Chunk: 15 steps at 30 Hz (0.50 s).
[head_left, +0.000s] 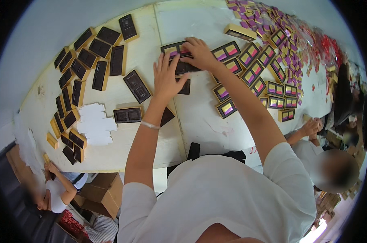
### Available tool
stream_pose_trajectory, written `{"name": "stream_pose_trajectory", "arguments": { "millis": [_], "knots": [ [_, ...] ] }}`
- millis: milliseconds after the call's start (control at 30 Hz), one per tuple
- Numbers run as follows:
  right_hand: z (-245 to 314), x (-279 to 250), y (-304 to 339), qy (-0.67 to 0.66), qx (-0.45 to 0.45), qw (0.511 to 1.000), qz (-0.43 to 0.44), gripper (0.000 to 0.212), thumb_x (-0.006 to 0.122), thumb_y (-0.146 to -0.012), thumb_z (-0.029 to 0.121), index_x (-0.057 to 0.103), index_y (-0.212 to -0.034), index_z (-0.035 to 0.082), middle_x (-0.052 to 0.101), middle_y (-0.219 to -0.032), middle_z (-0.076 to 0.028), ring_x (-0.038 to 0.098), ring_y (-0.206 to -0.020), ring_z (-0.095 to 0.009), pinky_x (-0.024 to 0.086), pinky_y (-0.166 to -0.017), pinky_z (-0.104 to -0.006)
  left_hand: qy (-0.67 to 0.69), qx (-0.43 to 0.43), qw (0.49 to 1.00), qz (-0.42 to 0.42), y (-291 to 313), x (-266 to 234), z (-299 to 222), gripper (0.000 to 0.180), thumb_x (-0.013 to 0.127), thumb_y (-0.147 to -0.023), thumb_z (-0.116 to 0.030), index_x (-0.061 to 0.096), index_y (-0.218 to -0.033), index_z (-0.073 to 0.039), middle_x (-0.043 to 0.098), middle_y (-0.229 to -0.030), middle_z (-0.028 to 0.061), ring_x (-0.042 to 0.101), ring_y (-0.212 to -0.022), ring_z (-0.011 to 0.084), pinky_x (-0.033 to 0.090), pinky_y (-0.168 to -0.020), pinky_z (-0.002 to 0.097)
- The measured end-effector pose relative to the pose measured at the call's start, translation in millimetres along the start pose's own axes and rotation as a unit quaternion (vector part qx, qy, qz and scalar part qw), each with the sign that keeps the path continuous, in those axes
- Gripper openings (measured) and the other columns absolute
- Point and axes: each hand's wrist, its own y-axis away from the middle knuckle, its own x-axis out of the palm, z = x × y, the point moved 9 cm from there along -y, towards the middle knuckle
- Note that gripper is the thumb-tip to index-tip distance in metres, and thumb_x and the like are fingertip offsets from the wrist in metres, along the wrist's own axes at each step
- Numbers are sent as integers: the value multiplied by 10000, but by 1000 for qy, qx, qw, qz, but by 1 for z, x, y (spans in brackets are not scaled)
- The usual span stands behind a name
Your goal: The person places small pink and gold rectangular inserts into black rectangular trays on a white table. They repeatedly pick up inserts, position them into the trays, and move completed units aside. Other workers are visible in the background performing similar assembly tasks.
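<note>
Both hands meet at a shallow gold-sided box [170, 49] with a dark tray inside, near the table's middle. Purple and gold wrapped pieces show in its tray. My right hand [199, 55] closes over the box's right end, fingers at the far edge and thumb at the near side. My left hand [166, 79] lies at its near left side, fingers stretched out and thumb spread away. Under and beside the hands is another dark-trayed box [184, 68], partly covered. A further dark box [185, 86] sits just nearer, partly hidden by my left hand.
Dark-trayed boxes [109, 35] are scattered over the left of the table. Filled boxes [250, 54] cluster at right, before a pile of small wrapped pieces [268, 20]. White cut card [96, 123] lies at left. One person [62, 190] works at lower left, another [309, 150] at right.
</note>
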Motion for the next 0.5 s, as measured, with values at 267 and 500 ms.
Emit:
{"name": "stream_pose_trajectory", "arguments": {
  "millis": [267,500],
  "knots": [
    [1,0,-2,-59,55,994,79,360,664,-721,273,537,-988,69,532,-1021,-126,499,-990,-304,432,-818,-399,-98,29,995,10,52,19,-17,647,566,-784,-456,406,-1296,-96,321,-1369,148,289,-1251,353,133,-988,616],
    [-5,-22,-1,20,70,995,62,319,624,-746,218,558,-1020,70,562,-1007,-141,524,-972,-321,443,-814,-393,-118,28,993,9,65,19,-15,626,525,-809,-478,399,-1300,-110,324,-1370,128,299,-1246,334,136,-1001,588]
  ]
}}
